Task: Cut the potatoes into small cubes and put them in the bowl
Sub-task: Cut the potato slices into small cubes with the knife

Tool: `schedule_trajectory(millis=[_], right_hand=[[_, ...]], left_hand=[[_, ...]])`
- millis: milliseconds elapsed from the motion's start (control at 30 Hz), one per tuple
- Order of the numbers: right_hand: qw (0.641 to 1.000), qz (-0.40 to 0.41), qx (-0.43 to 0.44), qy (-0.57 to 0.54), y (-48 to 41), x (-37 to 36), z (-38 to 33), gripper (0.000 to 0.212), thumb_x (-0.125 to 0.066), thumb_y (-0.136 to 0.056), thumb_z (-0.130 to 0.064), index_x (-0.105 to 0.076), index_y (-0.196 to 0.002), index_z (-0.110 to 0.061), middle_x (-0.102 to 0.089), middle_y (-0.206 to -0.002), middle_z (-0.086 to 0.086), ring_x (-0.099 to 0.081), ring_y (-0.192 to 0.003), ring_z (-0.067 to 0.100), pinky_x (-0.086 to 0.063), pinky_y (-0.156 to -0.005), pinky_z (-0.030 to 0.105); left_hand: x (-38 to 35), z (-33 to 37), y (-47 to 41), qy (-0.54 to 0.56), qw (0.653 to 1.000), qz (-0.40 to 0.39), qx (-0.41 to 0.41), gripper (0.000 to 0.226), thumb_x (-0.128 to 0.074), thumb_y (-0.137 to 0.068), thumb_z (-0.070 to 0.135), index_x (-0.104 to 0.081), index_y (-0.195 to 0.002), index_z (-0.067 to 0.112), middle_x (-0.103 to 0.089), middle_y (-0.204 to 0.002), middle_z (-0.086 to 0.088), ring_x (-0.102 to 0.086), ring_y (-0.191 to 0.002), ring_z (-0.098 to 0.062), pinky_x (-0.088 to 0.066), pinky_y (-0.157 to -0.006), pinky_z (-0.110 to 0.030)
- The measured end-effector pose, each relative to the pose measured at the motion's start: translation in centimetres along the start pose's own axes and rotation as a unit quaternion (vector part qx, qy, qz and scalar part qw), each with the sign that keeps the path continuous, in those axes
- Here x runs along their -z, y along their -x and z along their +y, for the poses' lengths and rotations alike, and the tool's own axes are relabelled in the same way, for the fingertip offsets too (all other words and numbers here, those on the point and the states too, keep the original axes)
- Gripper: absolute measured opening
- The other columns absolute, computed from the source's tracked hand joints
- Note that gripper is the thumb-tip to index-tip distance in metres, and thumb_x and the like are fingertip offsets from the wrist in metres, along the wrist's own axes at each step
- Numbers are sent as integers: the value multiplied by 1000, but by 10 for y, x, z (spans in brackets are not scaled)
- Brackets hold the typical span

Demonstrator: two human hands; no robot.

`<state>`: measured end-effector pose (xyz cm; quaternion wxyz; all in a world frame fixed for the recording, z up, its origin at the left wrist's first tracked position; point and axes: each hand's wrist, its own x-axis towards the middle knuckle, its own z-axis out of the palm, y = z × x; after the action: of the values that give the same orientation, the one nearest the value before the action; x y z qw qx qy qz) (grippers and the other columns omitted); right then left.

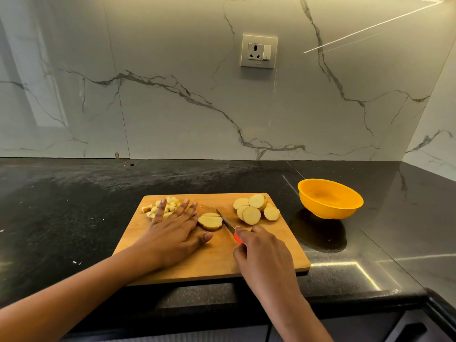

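A wooden cutting board lies on the black counter. My left hand rests flat on it with straight fingers, partly covering a pile of small potato cubes at the board's far left. Just right of that hand lies a stack of potato slices cut through near its far end. My right hand grips a knife by its red handle, the blade lying beside those slices. Several round potato slices sit at the board's far right. The orange bowl stands right of the board and looks empty.
A marble backsplash with a wall socket rises behind the counter. The counter's front edge runs just under the board, which slightly overhangs it. Small white scraps dot the counter at the left.
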<state>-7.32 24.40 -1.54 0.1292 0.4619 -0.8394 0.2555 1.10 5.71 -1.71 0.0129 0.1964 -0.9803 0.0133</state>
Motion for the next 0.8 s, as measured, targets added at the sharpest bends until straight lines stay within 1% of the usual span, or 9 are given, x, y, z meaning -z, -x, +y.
schedule_trajectory(millis=[167,233,300,367,433,600,667,733,800], right_hand=[[1000,6,-5,17,-2,5,5,41,-40,-99,-33,-42,-139,-31,-54,-121,-8,-54,-103,8,-44,-80,20],[1000,16,-11,21,0,7,7,41,-40,-99,-32,-42,-139,-31,-54,-117,-9,-54,-100,8,-43,-78,19],[1000,13,-13,17,2,8,5,41,-41,-98,-32,-43,-139,-30,-54,-115,-9,-54,-97,8,-44,-77,19],[1000,10,-14,10,3,7,1,41,-42,-98,-32,-43,-139,-30,-54,-114,-8,-55,-96,9,-44,-76,21],[1000,5,-19,11,5,6,-2,41,-40,-99,-33,-42,-140,-30,-53,-114,-8,-55,-97,10,-44,-77,21],[999,4,-11,41,10,5,-10,43,-34,-101,-30,-35,-144,-25,-49,-120,-4,-55,-92,10,-37,-67,20],[999,-4,-2,49,11,2,-18,44,-33,-102,-28,-31,-146,-22,-46,-125,-2,-55,-92,11,-35,-66,20],[999,-12,2,48,8,-2,-24,42,-35,-103,-25,-33,-144,-19,-45,-126,-1,-55,-93,11,-36,-67,20],[999,-20,0,43,4,-3,-27,38,-38,-102,-24,-38,-139,-18,-46,-125,0,-55,-95,11,-39,-71,21]], left_hand=[[5,-2,-1,-7,1000,10,-10,135,33,-34,88,2,-150,27,17,-152,10,28,-130,-6,35,-95,-42],[8,-5,-8,-18,999,25,-22,134,28,-37,91,1,-150,25,7,-156,6,21,-134,-6,32,-98,-40],[12,-8,-16,1,999,18,-44,131,19,-40,94,-5,-150,27,-16,-156,4,-2,-142,-8,26,-102,-36],[17,-7,-21,52,997,2,-66,119,1,-51,96,-17,-148,30,-42,-145,6,-29,-139,-9,21,-104,-30],[19,-4,-23,96,991,12,-90,109,-13,-57,92,-33,-143,28,-51,-137,8,-40,-131,-5,18,-105,-24],[16,0,-20,112,987,69,-94,114,-4,-55,96,-48,-134,26,-55,-131,11,-43,-127,0,10,-108,-17],[17,2,-16,106,987,84,-82,112,-6,-56,96,-50,-132,26,-59,-128,10,-47,-124,0,14,-106,-13],[20,8,-13,92,988,106,-65,94,-21,-67,86,-51,-132,25,-60,-128,8,-44,-127,-3,18,-101,-11],[21,12,-11,82,988,122,-49,75,-33,-76,71,-49,-133,25,-59,-129,5,-38,-133,-8,15,-103,-15]])
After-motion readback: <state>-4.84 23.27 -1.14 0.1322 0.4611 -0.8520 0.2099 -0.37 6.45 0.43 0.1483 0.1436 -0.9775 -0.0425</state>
